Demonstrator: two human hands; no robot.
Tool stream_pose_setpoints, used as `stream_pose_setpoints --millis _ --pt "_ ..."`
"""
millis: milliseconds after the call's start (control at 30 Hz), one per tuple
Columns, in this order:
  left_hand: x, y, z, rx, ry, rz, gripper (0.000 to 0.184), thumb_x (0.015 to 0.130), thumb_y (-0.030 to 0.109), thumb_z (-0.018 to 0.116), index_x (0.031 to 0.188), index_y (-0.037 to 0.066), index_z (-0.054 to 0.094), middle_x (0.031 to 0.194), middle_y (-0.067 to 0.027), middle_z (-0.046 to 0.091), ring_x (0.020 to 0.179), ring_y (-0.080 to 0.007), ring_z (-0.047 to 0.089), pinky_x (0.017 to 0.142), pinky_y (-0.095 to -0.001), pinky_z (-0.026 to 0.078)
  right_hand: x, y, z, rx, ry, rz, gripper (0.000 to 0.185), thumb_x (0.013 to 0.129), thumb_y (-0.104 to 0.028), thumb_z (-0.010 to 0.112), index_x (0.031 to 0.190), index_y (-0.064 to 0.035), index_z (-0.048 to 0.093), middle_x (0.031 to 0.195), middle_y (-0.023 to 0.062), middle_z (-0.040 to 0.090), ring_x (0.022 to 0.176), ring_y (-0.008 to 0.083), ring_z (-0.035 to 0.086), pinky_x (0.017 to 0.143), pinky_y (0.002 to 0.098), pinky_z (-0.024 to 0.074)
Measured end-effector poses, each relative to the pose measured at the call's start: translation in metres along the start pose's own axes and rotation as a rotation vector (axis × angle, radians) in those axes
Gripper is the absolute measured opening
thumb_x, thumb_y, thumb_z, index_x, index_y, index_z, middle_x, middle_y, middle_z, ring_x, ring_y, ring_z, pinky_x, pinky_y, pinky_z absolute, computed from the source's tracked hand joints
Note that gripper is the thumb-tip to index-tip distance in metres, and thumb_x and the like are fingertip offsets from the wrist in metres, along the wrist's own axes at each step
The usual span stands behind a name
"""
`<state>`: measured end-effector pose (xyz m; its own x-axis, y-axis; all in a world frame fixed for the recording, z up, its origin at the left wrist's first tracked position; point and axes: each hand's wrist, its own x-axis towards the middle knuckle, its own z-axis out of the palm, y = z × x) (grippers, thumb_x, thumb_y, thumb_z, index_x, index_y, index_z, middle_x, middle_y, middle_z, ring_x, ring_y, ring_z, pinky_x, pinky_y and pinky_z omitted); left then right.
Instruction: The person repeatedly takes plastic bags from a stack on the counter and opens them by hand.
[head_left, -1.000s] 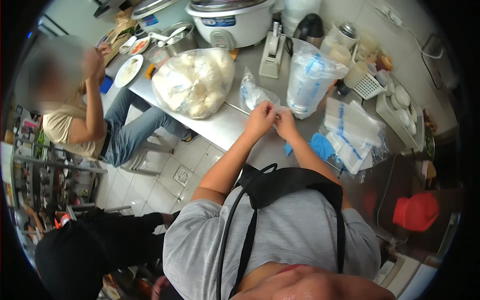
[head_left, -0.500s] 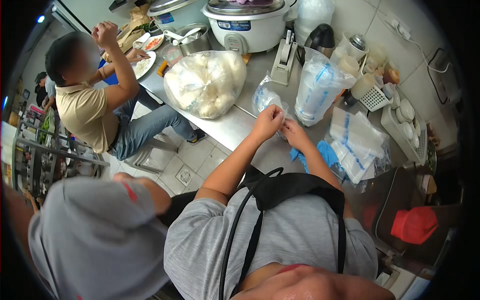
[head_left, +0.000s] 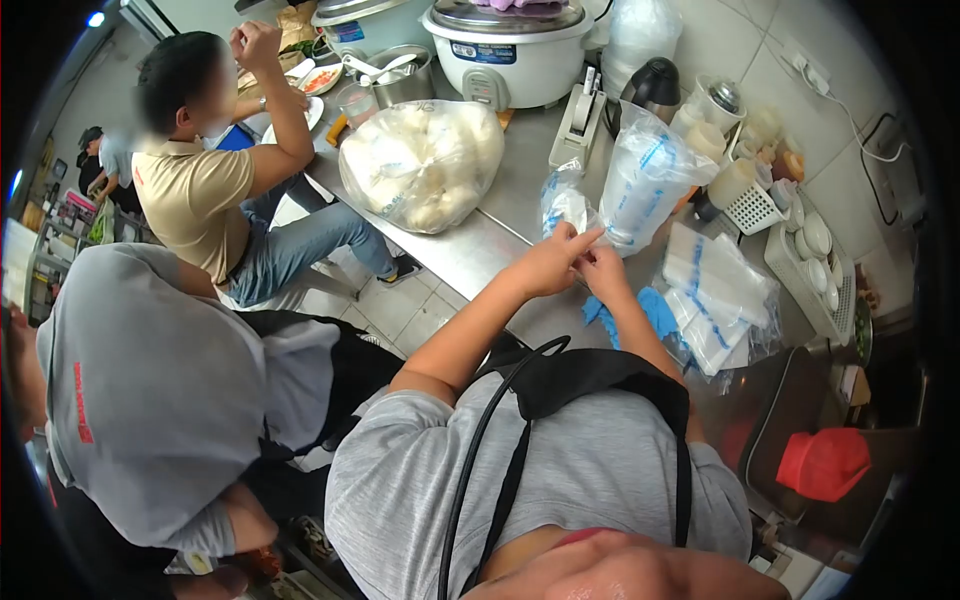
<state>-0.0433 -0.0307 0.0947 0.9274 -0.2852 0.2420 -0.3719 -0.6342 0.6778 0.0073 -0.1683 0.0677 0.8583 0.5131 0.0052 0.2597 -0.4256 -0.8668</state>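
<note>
A small clear plastic bag [head_left: 566, 203] with blue print and something whitish inside lies on the steel table in front of me. My left hand [head_left: 547, 264] is closed at the near end of this bag, its fingertips meeting those of my right hand. My right hand [head_left: 602, 272] pinches there too, though the exact grip is partly hidden by the fingers. Just beyond the bag stands a tape dispenser [head_left: 577, 125]. To its right is a larger clear bag [head_left: 640, 190] packed with nested plastic. A crumpled blue cloth or glove [head_left: 655, 312] lies beside my right wrist.
A big bag of pale round pieces [head_left: 425, 165] sits left, before a rice cooker [head_left: 508, 62]. Flat plastic bags [head_left: 715, 290], a dish basket [head_left: 800, 270] and bottles [head_left: 722, 182] crowd the right. One person sits at the table; another in grey stands close left.
Both my hands have moved slightly right with the end of the small bag. The person in grey has shifted and now shows more of their back. The seated person's arm has moved slightly.
</note>
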Motion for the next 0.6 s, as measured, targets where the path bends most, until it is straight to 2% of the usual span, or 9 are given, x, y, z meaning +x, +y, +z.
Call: stream_pose_setpoints --millis 100,200,300,400,500,533,600 --pt "-0.003 0.002 0.001 0.164 -0.033 -0.13 0.068 0.063 0.001 0.056 0.123 0.022 0.032 0.102 -0.0167 0.039 0.081 -0.0317 0.053 0.067 -0.0362 0.045 0.002 0.013 0.001 -0.063 0.065 -0.168 0.011 0.069 -0.011 0.059 0.072 0.0 0.056 0.073 0.0141 0.053 0.07 0.0277 0.053 0.062 0.0346 0.0419" --pt "-0.002 0.014 0.005 0.265 0.09 -0.218 0.049 0.063 0.007 0.057 0.11 0.02 0.048 0.096 -0.0153 0.042 0.077 -0.031 0.054 0.064 -0.0362 0.045 -0.006 0.001 -0.001 -0.1 0.186 -0.292 0.011 0.067 -0.013 0.06 0.071 -0.0027 0.058 0.079 0.0109 0.054 0.073 0.0276 0.051 0.065 0.0357 0.0405" --pt "0.005 -0.002 0.011 0.354 0.257 -0.248 0.022 0.063 0.014 0.058 0.085 0.013 0.059 0.084 -0.0148 0.047 0.071 -0.0308 0.055 0.059 -0.0384 0.045 -0.016 -0.027 -0.004 -0.382 0.35 -0.485 0.008 0.066 -0.013 0.059 0.07 -0.0064 0.058 0.082 0.0077 0.053 0.077 0.0257 0.049 0.068 0.0372 0.0382" --pt "0.006 -0.005 0.015 0.37 0.343 -0.246 0.011 0.065 0.016 0.055 0.073 0.011 0.06 0.08 -0.0148 0.048 0.07 -0.0304 0.054 0.058 -0.0379 0.045 -0.02 -0.039 -0.006 -0.404 0.351 -0.556 0.006 0.064 -0.011 0.058 0.069 -0.0088 0.055 0.08 0.0061 0.052 0.08 0.0244 0.047 0.07 0.037 0.0358" --pt "0.011 -0.022 0.013 0.487 0.338 -0.324 0.014 0.067 0.015 0.052 0.078 0.012 0.061 0.083 -0.0155 0.049 0.07 -0.0301 0.055 0.058 -0.0378 0.045 -0.021 -0.043 -0.005 -0.309 0.326 -0.737 0.006 0.065 -0.009 0.056 0.07 -0.0086 0.053 0.08 0.0059 0.052 0.079 0.0247 0.047 0.071 0.036 0.0351" --pt "0.013 -0.031 0.011 0.452 0.357 -0.381 0.015 0.068 0.014 0.051 0.079 0.013 0.061 0.084 -0.016 0.049 0.071 -0.0301 0.055 0.059 -0.0377 0.045 -0.029 -0.06 -0.005 -0.281 0.274 -0.73 0.008 0.065 -0.007 0.055 0.072 -0.0079 0.052 0.078 0.0063 0.052 0.078 0.0263 0.048 0.071 0.0368 0.0348" --pt "0.012 -0.037 0.0 0.435 0.387 -0.459 0.018 0.071 0.013 0.048 0.083 0.013 0.061 0.087 -0.0175 0.05 0.071 -0.0311 0.056 0.061 -0.0382 0.046 -0.035 -0.066 -0.004 -0.127 0.213 -0.703 0.005 0.069 -0.007 0.054 0.073 -0.0072 0.051 0.075 0.0073 0.053 0.073 0.0235 0.05 0.07 0.0341 0.0367"
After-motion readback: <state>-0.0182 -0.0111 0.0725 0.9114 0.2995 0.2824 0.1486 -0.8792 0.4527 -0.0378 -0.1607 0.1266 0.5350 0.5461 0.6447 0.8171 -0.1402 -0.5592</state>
